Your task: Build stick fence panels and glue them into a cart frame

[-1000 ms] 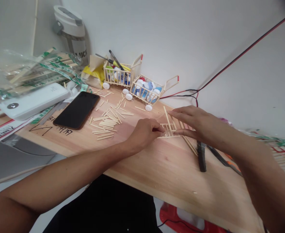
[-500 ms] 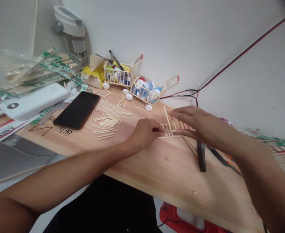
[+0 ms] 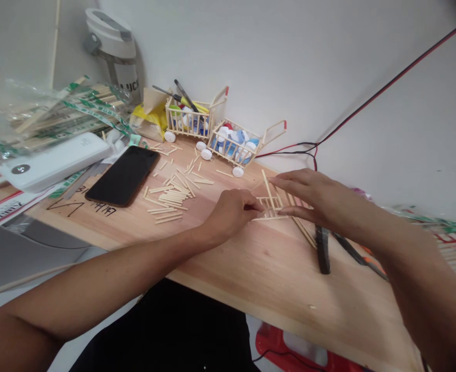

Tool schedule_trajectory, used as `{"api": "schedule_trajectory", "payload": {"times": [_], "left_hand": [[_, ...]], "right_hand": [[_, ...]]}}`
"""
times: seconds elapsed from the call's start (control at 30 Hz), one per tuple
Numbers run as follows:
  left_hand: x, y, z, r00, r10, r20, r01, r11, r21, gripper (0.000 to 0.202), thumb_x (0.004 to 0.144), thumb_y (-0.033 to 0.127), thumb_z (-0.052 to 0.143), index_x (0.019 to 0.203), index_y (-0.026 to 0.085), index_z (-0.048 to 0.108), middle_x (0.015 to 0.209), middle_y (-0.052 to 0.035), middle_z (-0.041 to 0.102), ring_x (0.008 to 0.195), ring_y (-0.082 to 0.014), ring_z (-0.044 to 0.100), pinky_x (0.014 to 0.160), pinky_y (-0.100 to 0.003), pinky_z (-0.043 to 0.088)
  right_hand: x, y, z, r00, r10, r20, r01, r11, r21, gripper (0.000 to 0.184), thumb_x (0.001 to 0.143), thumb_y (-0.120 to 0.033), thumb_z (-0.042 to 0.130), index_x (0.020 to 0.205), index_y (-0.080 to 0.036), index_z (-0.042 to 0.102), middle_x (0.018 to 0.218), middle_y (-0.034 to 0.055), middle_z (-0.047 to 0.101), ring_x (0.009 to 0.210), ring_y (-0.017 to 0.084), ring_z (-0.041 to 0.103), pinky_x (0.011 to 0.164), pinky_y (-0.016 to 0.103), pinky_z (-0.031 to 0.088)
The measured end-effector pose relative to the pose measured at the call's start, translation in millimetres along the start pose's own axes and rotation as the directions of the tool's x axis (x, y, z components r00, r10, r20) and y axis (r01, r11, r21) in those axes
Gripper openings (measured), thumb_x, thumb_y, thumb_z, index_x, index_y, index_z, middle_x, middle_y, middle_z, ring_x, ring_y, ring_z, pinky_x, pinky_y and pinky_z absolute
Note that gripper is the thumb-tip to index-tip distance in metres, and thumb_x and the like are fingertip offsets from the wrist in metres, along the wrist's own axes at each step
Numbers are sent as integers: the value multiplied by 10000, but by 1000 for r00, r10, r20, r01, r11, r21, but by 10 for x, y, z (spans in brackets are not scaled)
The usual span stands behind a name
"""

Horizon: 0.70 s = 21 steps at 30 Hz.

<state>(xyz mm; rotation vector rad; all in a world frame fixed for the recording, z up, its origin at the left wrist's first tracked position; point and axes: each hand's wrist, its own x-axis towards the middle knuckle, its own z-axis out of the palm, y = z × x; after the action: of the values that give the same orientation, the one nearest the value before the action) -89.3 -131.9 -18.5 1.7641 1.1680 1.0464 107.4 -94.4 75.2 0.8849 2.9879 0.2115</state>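
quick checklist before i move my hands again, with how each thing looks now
1. Left hand at the stick frame: ok, thumb and finger pinched at its left end.
2. Secure hold in that pinch: cannot tell, the fingers hide it.
3. Right hand touching the frame: cannot tell, its thumb and fingers are spread beside it.
4. Short sticks neatly aligned: not ok, many lie at odd angles.
5. Black handle fully in view: not ok, its upper end runs under the right hand.
6. Phone away from both hands: ok, it lies beyond the sticks.
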Motion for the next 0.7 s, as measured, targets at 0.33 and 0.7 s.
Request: {"api": "schedule_trajectory", "payload": {"times": [0.33, 0.7], "left_hand": [[-3, 4, 0, 1000, 7, -4, -7, 1000, -3, 152, 745, 84, 639, 794, 170, 754, 788, -17, 706, 720, -123, 620, 709, -249, 467], [-3, 3, -7, 1000, 1, 1, -1, 1000, -22, 151, 747, 87, 633, 786, 174, 750, 799, -14, 709, 725, -122, 622, 713, -251, 469]], "right_hand": [[-18, 9, 9, 1000, 1, -2, -1, 1000, -15, 521, 917, -479, 476, 1331, -167, 526, 1273, 155, 590, 1149, 299, 550, 911, 459, 490], [2, -36, -29, 1000, 16, 5, -16, 1000, -14, 496, 920, -449, 477, 1337, -187, 531, 1267, 150, 600, 1137, 307, 562, 898, 473, 498]]}}
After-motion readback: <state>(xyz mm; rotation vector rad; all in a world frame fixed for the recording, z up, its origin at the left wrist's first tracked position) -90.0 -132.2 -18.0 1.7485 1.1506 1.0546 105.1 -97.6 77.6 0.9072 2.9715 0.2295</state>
